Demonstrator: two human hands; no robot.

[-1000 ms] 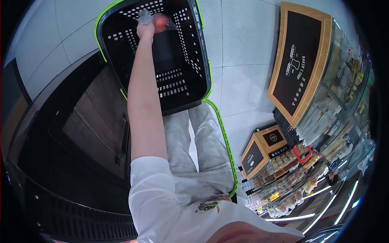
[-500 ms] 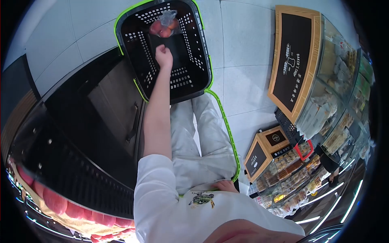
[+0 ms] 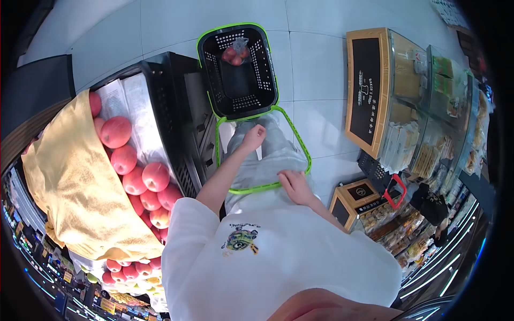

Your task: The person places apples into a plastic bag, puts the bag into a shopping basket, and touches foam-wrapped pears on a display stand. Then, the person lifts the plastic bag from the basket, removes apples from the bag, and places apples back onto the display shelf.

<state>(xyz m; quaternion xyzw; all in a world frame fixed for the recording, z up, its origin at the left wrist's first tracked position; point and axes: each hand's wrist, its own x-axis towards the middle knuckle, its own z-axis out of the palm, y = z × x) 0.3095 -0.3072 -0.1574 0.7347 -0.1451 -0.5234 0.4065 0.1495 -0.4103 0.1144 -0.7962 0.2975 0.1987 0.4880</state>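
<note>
A black shopping basket (image 3: pixel 235 99) with a green rim stands on the floor in front of my legs. Inside it, near the far end, lies a clear plastic bag of red fruit (image 3: pixel 236 56). My left hand (image 3: pixel 254 138) is over my legs, between the basket and its handle, fingers curled closed with nothing visible in them. The long green basket handle (image 3: pixel 297 136) reaches back to my waist. Its near right corner is in my right hand (image 3: pixel 295 187), whose fingers are partly hidden.
On the left, red apples (image 3: pixel 123 159) lie on a black display stand (image 3: pixel 174 115), partly under a yellow cloth (image 3: pixel 88 192). A wood-framed bakery shelf (image 3: pixel 369 91) with packaged goods stands on the right. Grey tiles (image 3: pixel 321 64) cover the floor.
My left hand has come back out of the basket toward my body. The view has tilted and shifted, so the apple display shows more. The bagged fruit stays in the basket.
</note>
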